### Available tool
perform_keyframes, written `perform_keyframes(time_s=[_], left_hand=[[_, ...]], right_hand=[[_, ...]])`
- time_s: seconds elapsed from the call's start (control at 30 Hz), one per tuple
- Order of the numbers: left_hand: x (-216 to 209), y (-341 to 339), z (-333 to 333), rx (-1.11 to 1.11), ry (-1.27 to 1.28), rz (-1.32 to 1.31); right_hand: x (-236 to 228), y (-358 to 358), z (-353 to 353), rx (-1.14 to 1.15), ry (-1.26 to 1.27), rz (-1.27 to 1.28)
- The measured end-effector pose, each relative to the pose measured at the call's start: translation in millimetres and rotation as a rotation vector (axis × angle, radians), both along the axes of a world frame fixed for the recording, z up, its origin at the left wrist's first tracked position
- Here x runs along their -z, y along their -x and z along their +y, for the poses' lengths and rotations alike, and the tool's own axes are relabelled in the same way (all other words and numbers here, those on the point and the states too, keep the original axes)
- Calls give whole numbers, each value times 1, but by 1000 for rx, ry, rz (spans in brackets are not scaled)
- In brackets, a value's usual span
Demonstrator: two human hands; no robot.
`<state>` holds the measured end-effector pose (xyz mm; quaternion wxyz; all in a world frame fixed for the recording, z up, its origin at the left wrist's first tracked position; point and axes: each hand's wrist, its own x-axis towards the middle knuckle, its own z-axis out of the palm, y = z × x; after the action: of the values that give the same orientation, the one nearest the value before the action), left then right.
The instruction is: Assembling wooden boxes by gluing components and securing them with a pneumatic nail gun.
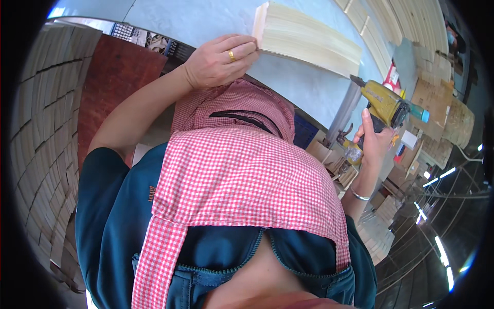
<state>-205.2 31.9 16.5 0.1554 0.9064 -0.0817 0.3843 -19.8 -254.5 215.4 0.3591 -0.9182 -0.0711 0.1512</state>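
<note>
A long pale wooden piece point(311, 41) rests on the light blue-grey tabletop point(200, 18), with a short end board point(260, 26) standing at its left end. My left hand point(224, 61), a gold ring on one finger, has its fingers bent and pressed together at the near corner of that end board. Its thumb is hidden. On the right, my right hand point(374, 141) is wrapped around the dark handle of a yellow nail gun point(383, 103). The tool's nose points left, close to the right end of the wooden piece.
Pale wooden strips point(368, 31) lie along the far right of the table. Stacked boards point(46, 129) rise on the left beside a reddish-brown panel point(116, 82). Cardboard boxes point(429, 98) stand at the right. A grey metal bar point(346, 107) runs beside the table's right edge.
</note>
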Motion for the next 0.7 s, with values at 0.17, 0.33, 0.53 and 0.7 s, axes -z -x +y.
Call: perform_keyframes(time_s=[0.17, 0.33, 0.53, 0.7], left_hand=[[2, 6, 2, -1, -6, 73], [-1, 20, 7, 1, 175, 249], [-25, 2, 22, -187, 822, 271], [-24, -37, 52, -281, 832, 313]], right_hand=[[19, -41, -60, 186, 104, -123], [63, -115, -169, 203, 318, -258], [133, -162, -249, -41, 916, -477], [178, -164, -259, 43, 932, -374]])
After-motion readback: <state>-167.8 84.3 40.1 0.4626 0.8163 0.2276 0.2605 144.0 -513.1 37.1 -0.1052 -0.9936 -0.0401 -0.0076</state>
